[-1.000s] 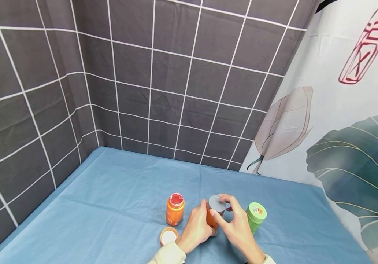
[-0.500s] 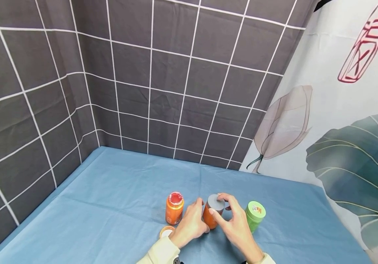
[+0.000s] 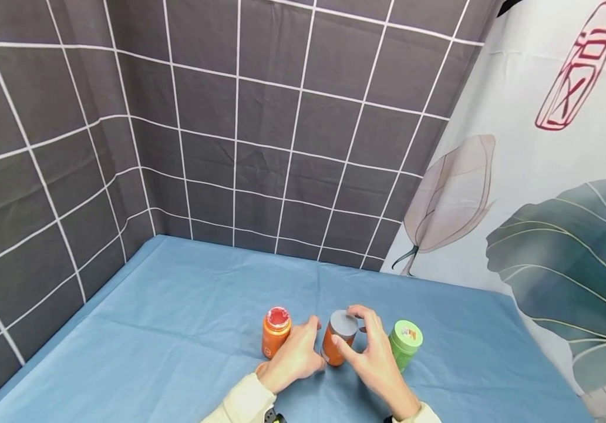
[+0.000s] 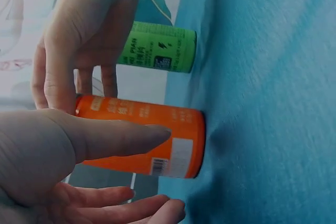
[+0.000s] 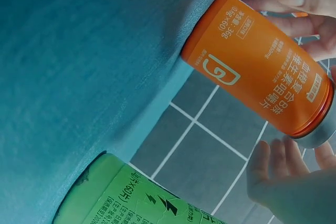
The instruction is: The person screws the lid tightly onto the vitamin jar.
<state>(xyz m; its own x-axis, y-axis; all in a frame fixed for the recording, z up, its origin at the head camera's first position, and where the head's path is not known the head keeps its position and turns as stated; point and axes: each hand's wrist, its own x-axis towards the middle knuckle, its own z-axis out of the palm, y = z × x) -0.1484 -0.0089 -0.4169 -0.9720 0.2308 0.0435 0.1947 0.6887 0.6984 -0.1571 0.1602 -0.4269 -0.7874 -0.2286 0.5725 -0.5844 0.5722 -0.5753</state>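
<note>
An orange supplement bottle [image 3: 330, 349] with a grey lid [image 3: 343, 322] stands upright on the blue cloth. My right hand [image 3: 376, 356] holds this bottle at its lid, thumb on the near side and fingers on the far side. Just left of it is my left hand [image 3: 293, 356], fingers loosely extended and apart from the bottle. In the left wrist view, its thumb passes in front of the orange bottle [image 4: 181, 129] with a barcode label. A second orange bottle [image 3: 275, 339], lidless with a red inside, stands beyond the left hand. Its presumed cap [image 3: 261, 368] is mostly hidden by that hand.
To the right of my right hand stands a green bottle [image 3: 406, 345] with a green lid. Blue cloth [image 3: 176, 317] covers the table. A dark grid-patterned curtain [image 3: 208, 153] and a white leaf-printed one [image 3: 514, 176] hang behind.
My left hand has let go of the grey-lidded bottle and moved left, over the loose cap. My right hand stays at the lid. The view has shifted slightly.
</note>
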